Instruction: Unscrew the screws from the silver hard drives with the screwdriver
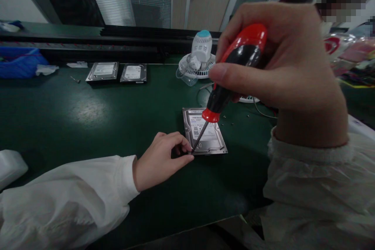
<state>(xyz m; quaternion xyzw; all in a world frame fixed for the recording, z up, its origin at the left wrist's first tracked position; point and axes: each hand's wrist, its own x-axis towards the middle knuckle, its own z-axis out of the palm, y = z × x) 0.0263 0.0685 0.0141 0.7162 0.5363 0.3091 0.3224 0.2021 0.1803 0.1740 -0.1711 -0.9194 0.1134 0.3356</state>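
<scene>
Hard drive (210, 136) is laid flat, two o'clock from left hand (162, 157). Screwdriver (222, 93) is clamped in right hand (288, 66), tip set at drive's seven-o'clock corner; left fingertips nearly together there, pinch cannot be told. Leaning shaft best squared up, pressed straight down.

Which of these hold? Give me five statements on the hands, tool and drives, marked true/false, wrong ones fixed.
1. The right hand grips a red-and-black screwdriver. True.
2. The left hand is at the far right corner of the nearest drive. False: its fingertips are at the near left corner, by the screwdriver's tip.
3. The nearest drive lies label up. True.
4. Two other drives lie farther back, to the left. True.
5. The blue bag is right of those two. False: it is left of them.
</scene>
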